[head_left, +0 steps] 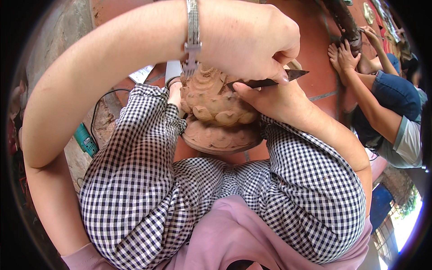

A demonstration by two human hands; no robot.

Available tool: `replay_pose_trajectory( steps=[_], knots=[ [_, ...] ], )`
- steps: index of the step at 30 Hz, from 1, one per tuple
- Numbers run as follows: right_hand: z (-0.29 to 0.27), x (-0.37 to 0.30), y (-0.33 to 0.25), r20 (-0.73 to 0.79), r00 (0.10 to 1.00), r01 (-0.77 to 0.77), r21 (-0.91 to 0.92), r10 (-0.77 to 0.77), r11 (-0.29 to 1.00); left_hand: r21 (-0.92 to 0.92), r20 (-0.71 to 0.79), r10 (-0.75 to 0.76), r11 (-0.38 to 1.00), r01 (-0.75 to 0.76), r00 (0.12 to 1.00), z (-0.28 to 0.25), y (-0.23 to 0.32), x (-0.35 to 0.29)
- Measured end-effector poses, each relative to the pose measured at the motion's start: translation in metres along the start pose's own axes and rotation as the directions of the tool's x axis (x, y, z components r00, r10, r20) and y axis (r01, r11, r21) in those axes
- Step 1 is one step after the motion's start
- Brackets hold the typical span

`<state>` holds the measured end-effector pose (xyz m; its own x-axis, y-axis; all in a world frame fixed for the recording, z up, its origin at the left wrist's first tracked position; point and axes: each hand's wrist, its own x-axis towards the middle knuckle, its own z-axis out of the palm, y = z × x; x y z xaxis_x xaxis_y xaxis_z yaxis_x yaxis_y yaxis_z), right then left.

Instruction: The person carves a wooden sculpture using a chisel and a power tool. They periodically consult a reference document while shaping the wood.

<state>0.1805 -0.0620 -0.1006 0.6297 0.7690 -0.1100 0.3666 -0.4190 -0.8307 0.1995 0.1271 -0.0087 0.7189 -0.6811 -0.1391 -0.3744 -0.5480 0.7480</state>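
A brown carving [216,96] with rounded, petal-like relief stands between my knees on a round base [220,137]. My left hand [249,40] reaches over its top from the left, fingers pinched on a dark, pointed knife blade [297,74]. One end of the blade meets the upper part of the carving; the other points right. My right hand [274,96] lies against the carving's right side, its thumb stretched along the blade near the carved surface. Most of the right fingers are hidden behind the blade and my left hand.
Beyond my right knee another person [387,99] sits with bare hands and feet near a dark wooden post [344,22]. A teal power tool [85,139] with a black cable lies left of my checked trousers [135,180]. Red tiles [315,49] cover the floor.
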Motion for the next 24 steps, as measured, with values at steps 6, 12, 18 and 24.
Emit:
replay_pose_trajectory(
  steps=[6, 12, 18, 24],
  knots=[
    [-0.016, 0.032, -0.002, -0.139, 0.99, -0.03, 0.022, 0.033, 0.999, 0.007, -0.11, 0.13, 0.992, -0.13, 0.985, -0.018, -0.006, -0.002],
    [-0.013, 0.023, -0.003, -0.096, 0.993, 0.074, 0.086, -0.065, 0.994, -0.008, -0.2, 0.197, 0.979, -0.202, 0.96, -0.006, -0.004, -0.002],
    [-0.019, 0.034, 0.0, -0.217, 0.975, 0.044, -0.04, -0.052, 0.998, -0.031, -0.202, 0.14, 0.988, -0.15, 0.969, -0.01, -0.011, 0.003],
    [-0.017, 0.029, -0.003, -0.041, 0.996, 0.075, 0.011, -0.075, 0.997, 0.034, -0.236, 0.209, 0.978, -0.207, 0.949, 0.005, -0.015, 0.003]
  ],
)
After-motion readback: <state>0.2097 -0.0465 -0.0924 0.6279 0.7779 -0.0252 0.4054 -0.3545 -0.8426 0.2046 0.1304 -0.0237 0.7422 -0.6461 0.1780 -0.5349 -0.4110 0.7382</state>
